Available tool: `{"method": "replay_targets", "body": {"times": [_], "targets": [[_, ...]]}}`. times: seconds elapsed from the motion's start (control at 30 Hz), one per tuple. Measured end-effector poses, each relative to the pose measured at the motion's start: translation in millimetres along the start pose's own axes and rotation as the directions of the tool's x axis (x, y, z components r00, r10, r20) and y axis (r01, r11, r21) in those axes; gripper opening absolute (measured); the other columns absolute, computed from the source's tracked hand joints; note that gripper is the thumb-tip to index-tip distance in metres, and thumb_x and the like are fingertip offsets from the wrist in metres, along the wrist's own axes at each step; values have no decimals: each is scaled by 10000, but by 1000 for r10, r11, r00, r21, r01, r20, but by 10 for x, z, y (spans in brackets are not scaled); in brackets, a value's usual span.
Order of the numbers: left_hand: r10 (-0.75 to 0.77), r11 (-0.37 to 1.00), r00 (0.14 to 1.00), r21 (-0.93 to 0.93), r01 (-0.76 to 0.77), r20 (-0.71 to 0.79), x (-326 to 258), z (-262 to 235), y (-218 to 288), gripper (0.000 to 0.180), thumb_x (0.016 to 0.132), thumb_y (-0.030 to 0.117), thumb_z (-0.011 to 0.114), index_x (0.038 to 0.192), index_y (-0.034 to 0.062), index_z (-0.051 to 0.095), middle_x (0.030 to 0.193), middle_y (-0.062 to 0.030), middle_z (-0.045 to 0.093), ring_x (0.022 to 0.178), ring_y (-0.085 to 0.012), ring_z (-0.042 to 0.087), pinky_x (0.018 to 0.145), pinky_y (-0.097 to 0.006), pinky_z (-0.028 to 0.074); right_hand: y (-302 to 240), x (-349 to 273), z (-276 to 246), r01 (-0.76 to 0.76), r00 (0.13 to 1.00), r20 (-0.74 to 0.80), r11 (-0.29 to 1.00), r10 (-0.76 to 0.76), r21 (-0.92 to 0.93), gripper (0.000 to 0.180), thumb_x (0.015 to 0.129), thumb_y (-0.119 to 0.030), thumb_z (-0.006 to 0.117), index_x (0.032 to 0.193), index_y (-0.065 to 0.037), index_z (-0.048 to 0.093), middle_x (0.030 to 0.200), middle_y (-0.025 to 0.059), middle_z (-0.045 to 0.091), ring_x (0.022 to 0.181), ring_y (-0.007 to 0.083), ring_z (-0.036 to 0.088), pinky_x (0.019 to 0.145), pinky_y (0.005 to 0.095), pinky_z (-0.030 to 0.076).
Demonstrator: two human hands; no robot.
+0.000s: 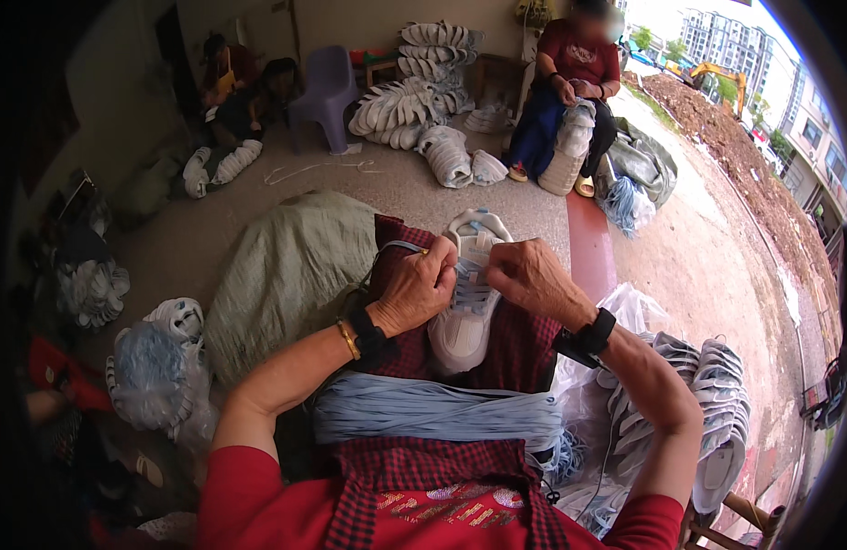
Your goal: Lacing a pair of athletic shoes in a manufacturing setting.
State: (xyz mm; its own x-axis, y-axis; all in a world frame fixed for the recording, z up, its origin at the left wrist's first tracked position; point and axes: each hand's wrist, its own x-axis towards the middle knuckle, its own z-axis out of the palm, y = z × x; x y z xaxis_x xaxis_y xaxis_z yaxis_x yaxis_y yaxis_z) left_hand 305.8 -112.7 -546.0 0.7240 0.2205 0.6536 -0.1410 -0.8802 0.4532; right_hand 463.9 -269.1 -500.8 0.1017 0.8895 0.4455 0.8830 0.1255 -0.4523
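Left hand [421, 286] and right hand [536, 278] both have their fingers curled closed at opposite sides of a white sneaker with pale-blue trim [462, 332], though I cannot tell whether either pinches a lace, since the knuckles cover the fingertips. The sneaker sits at the centre of the frame on a dark-red and black checked cloth [517, 356] over the lap, its rounded toe toward the lower edge and its padded collar toward the top, a position that seems to leave the lacing rows facing up between the hands. Just below it, a thick bundle of flat pale-blue laces [437, 417] stretches across the lap, probably laid there to be within short reach of either hand. At the lower right of the frame, white shoes nested in a leaning row [724, 394] stand close by the right arm, perhaps packed this way to save room. Left of centre, a large grey-green woven sack [286, 275] slumps beside the cloth, near the left arm
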Motion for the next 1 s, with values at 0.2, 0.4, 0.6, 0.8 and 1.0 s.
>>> {"method": "replay_targets", "body": {"times": [0.2, 0.4, 0.6, 0.8, 1.0], "targets": [[-160, 976, 974, -120, 180, 161, 44, -120, 132, 279, 801, -30, 606, 1052, 38, 504, 778, -117, 608, 728, -285, 658, 639, -382, 506, 111, -84, -391, -414, 901, 164, 683, 401, 602, 266, 918, -215, 567, 721, -37, 591, 603, -74, 439, 544, 35, 375, 496, 250, 273], [98, 992, 995, 80, -96, -30, 146, -157, -71, 326, 730, -53, 594, 1033, 41, 518, 994, -122, 523, 863, -286, 609, 791, -393, 515, 265, -234, -415, -120, 984, -139, 991, 111, -57, 251, 878, -219, 666, 772, 9, 665, 689, 61, 586, 605, 155, 527, 575, 311, 407], [45, 997, 992, -61, -38, 120, 173, -290, -210, 260, 796, -54, 607, 1033, 40, 556, 975, -119, 570, 849, -280, 646, 767, -376, 540, 104, -246, -396, -216, 975, -19, 965, 222, 149, 253, 895, -184, 603, 810, 51, 640, 828, 144, 661, 733, 247, 637, 684, 356, 497], [297, 937, 946, 151, -315, 131, 174, -498, -503, 204, 843, 45, 705, 1048, 51, 695, 821, -108, 654, 769, -290, 663, 672, -371, 547, 147, -339, -439, -229, 971, 47, 970, 233, -77, 201, 913, -199, 624, 876, -1, 613, 764, 153, 649, 673, 293, 652, 611, 394, 490], [272, 925, 953, 235, -297, 133, 165, -668, -723, 197, 847, 20, 691, 1043, 35, 699, 838, -112, 656, 766, -281, 648, 683, -371, 535, 326, -506, -441, 29, 998, 53, 961, -15, -273, 116, 918, -148, 611, 909, -33, 611, 782, 167, 644, 724, 369, 644, 630, 448, 489]]}}
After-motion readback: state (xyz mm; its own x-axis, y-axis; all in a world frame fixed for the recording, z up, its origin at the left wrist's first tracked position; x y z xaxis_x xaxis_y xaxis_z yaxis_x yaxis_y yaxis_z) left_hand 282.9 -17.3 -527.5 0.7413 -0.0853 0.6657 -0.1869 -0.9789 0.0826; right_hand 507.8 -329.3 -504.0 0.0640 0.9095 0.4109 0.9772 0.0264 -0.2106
